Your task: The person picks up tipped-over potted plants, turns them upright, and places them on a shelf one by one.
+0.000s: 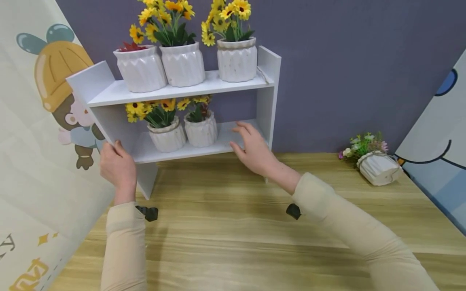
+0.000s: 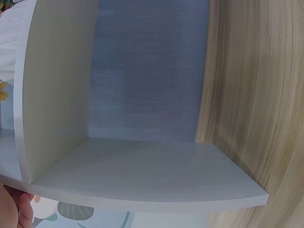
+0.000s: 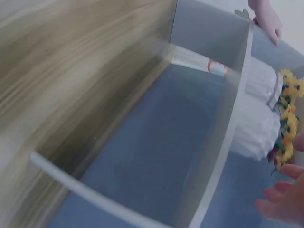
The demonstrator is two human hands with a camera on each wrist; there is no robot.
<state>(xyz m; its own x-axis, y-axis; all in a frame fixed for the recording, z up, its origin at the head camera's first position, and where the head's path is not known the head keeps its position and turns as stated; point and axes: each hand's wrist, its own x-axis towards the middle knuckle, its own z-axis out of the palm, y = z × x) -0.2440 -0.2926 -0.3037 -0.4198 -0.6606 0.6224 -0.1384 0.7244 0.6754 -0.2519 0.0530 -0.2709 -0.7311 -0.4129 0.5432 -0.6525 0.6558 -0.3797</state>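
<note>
A white two-tier shelf (image 1: pixel 236 83) stands against the dark wall. My left hand (image 1: pixel 118 165) grips the front edge of its left side panel, at about the height of the lower board; in the left wrist view only some fingers (image 2: pixel 23 209) show by that panel. My right hand (image 1: pixel 253 149) is held at the right part of the lower board (image 1: pixel 225 133), fingers spread and slightly bent, holding nothing. Nearest to it is a white ribbed pot (image 1: pixel 201 131) with yellow flowers. Another such pot (image 1: pixel 167 137) stands to its left, close beside it.
On the top board stand three white pots: a left one (image 1: pixel 141 69) with red leaves, a middle one (image 1: pixel 183 64) and a right one (image 1: pixel 237 60) with yellow flowers. A flower pot (image 1: pixel 378 167) lies tipped on the wooden table (image 1: pixel 225 242) at right.
</note>
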